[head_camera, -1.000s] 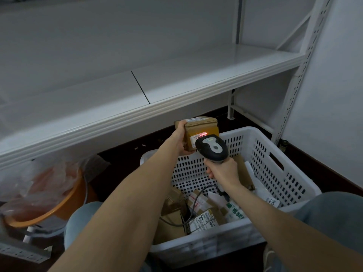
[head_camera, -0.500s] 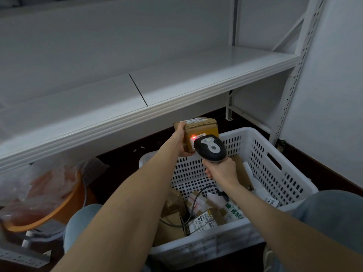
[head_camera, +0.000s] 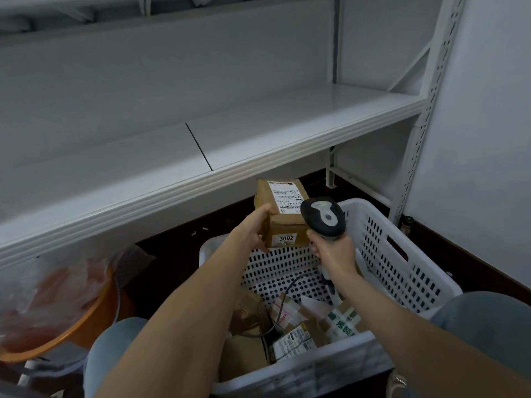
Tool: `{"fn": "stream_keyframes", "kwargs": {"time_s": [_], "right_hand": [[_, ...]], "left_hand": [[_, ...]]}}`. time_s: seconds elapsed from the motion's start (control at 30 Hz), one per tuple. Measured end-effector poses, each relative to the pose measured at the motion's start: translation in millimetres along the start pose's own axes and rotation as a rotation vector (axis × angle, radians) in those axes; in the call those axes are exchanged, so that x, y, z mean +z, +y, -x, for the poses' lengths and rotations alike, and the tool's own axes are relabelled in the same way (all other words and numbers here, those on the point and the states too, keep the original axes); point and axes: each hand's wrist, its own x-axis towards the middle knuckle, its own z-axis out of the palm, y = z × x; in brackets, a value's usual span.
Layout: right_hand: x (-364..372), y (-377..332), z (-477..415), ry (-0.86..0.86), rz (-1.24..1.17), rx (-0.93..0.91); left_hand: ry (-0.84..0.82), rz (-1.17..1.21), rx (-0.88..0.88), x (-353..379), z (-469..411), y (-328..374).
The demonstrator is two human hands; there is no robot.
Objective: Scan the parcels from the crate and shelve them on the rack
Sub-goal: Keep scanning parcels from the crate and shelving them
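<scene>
A brown cardboard parcel [head_camera: 284, 225] is held above the far-left corner of the white perforated crate [head_camera: 370, 234], just below the front edge of the rack shelf [head_camera: 273, 130]. It is gripped at its left side by the left hand [head_camera: 251, 235], thumb on the upper edge and fingers curled beneath, mostly hidden. Just right of it, above the crate's far wall, a black and grey scanner [head_camera: 324, 218] is gripped by its handle in the right hand [head_camera: 333, 251], the fingers wrapped round it. The scanner's head overlaps the parcel's right edge, so contact cannot be judged, and its window is turned away. A dark cable [head_camera: 288, 288] is seen running from below the right hand into the crate, among further parcels [head_camera: 293, 338] partly covered by both forearms and cut off by the crate's near wall. A white sticker [head_camera: 286, 239] on the held parcel's near face is printed "3002". A shipping label [head_camera: 286, 196] with a barcode is stuck on top, its small print illegible. Green characters on a parcel inside the crate are too blurred to be read. Left of the crate, an orange basin [head_camera: 86, 323] is cut off by the frame.
</scene>
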Motion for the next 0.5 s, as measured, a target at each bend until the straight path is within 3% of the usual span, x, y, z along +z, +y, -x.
{"fn": "stream_keyframes", "kwargs": {"time_s": [0.37,0.5], "right_hand": [[-8,-13,-8,0.026,-0.15,0.029],[-7,-15,-13,-0.03,-0.17,0.103]], "left_hand": [[-0.061,0.024,0.059,-11,-3,0],[-0.166,-0.051,0.098,-11,-3,-2]]}}
